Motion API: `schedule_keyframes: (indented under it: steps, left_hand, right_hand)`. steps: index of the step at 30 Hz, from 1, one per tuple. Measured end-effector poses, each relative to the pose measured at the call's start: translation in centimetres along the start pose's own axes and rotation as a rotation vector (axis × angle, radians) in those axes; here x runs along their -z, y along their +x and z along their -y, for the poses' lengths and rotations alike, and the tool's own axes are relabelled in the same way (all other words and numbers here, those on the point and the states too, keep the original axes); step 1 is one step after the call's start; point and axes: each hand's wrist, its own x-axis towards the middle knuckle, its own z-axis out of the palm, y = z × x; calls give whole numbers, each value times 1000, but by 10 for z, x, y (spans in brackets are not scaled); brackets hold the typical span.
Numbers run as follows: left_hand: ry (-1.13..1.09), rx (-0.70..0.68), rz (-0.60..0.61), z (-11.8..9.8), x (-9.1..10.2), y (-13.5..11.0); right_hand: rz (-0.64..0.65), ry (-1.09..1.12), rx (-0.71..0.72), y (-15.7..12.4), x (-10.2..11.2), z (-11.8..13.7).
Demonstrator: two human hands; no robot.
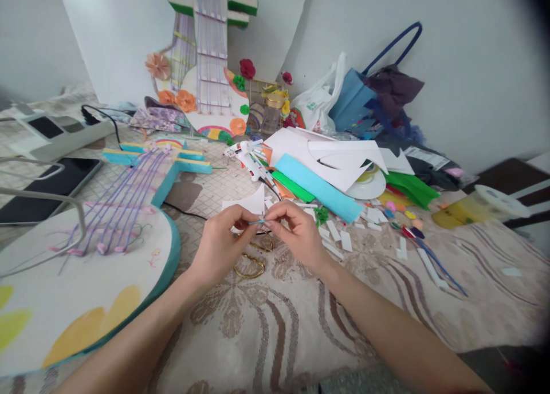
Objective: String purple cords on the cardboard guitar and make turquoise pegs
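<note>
My left hand and my right hand meet over the patterned cloth. Both pinch a thin light-blue paper strip between thumb and fingertips, one hand at each end. Under the hands lie scissors with gold handles, partly hidden. A white paper piece lies just beyond my fingers. A black cable runs past the left hand.
A flat paper guitar with purple strings lies at left. A second decorated guitar stands against the wall. A glue gun, coloured paper sheets, white scraps, bags and a power strip surround the work spot.
</note>
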Motion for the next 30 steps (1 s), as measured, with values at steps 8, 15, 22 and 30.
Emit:
schedule_keyframes:
  steps: [8, 15, 22, 30]
  left_hand:
    - [-179, 128, 22, 3, 1, 1]
    - [-164, 95, 79, 1, 1, 2]
    - [-69, 38, 63, -2, 2, 1]
    - [-119, 87, 60, 1, 1, 1]
  right_hand:
    - [-27, 36, -4, 0, -1, -4]
    - [1, 2, -11, -2, -1, 1]
    - [12, -17, -62, -4, -4, 3]
    - [-1, -54, -36, -4, -4, 5]
